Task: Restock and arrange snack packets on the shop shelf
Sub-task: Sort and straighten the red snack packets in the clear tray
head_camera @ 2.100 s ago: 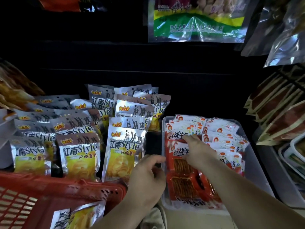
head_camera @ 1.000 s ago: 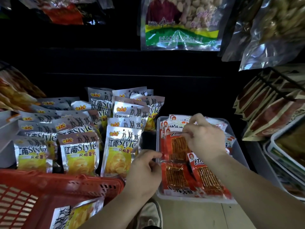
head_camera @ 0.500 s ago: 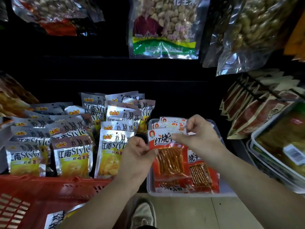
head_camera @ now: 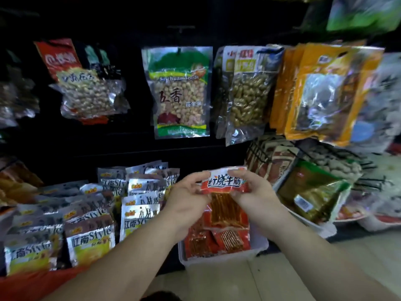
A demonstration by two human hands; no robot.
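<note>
red snack packet [head_camera: 224,192] at centre frame looks light and floppy; left hand [head_camera: 186,198] and right hand [head_camera: 253,192] pinch its top corners, the stiffest hold.

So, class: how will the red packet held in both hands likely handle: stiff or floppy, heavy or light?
Probably floppy: the red packet hangs creased from its top edge. Likely light: left hand and right hand just pinch it. Its glossy film may slip.
</note>
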